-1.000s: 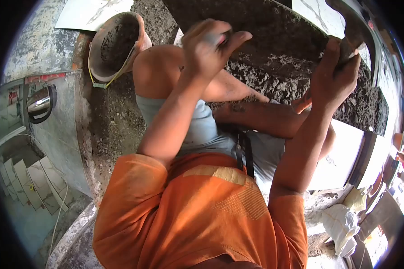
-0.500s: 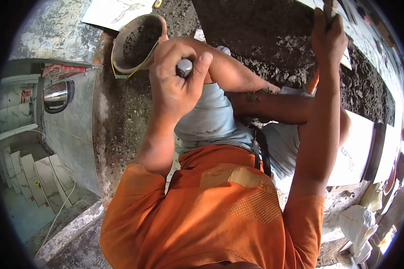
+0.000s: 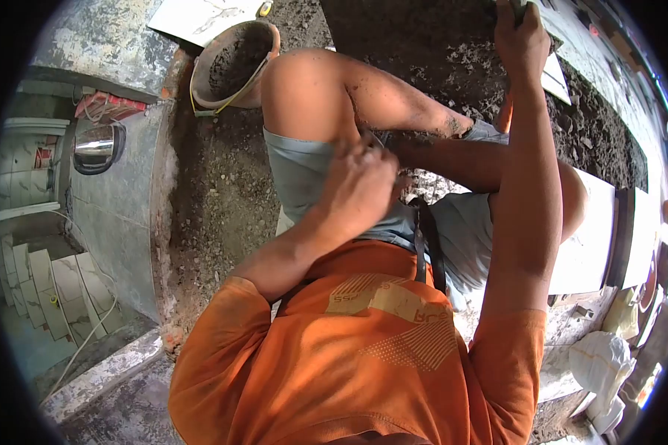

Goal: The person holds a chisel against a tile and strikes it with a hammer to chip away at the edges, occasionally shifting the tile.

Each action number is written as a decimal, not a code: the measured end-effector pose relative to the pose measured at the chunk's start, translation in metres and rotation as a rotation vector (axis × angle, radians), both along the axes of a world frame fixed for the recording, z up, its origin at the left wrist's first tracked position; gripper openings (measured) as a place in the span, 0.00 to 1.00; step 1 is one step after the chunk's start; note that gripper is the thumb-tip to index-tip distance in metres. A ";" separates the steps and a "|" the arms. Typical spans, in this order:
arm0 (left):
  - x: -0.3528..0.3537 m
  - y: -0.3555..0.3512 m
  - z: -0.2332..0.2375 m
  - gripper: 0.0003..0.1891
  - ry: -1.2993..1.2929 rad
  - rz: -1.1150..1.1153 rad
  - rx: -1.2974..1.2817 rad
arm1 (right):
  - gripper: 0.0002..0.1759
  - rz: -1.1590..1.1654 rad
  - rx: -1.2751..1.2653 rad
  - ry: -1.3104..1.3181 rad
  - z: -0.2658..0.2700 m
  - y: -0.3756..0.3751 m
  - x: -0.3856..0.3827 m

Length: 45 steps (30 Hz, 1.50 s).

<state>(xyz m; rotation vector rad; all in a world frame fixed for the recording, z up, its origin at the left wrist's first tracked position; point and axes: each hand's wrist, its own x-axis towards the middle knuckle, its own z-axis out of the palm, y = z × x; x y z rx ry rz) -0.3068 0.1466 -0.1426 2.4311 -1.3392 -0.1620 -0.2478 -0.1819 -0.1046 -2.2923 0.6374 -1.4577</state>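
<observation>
My left hand (image 3: 358, 182) is smeared by motion over my lap, beside the raised knee. Its fingers look curled, with dark blurred bits at their edges; what they hold cannot be made out. Up at the top right, my right hand (image 3: 523, 44) is closed around a greyish object (image 3: 522, 6) cut off by the frame's edge. Below that hand lies dark, lumpy mortar or soil (image 3: 601, 122). A large dark slab-like surface (image 3: 401, 33) is to the left of it. Beyond my left knee stands a bucket (image 3: 274, 37) with dark mix inside and a yellowish handle.
A white marbled tile (image 3: 189, 18) lies behind the bucket, with a small yellow item (image 3: 266, 8) beside it. Pale tiles (image 3: 583, 259) lie at right. On the left are a low wall (image 3: 122, 196), a shiny metal pot-like object (image 3: 96, 148) and several stacked tiles (image 3: 52, 297) lower down.
My left hand has swung down and right from above the knee to my lap; the round-ended handle seen in it is no longer visible. My right hand has shifted slightly up and left.
</observation>
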 end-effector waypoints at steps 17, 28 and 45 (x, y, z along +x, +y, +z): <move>0.024 -0.079 -0.037 0.23 -0.244 0.048 0.013 | 0.27 -0.019 0.062 0.106 -0.003 -0.011 -0.001; 0.022 -0.093 -0.037 0.19 0.499 -0.194 -0.283 | 0.23 0.011 0.027 0.069 0.001 -0.006 -0.002; 0.227 -0.096 0.066 0.08 0.627 -0.415 -1.305 | 0.17 0.044 0.139 0.023 0.003 0.000 0.000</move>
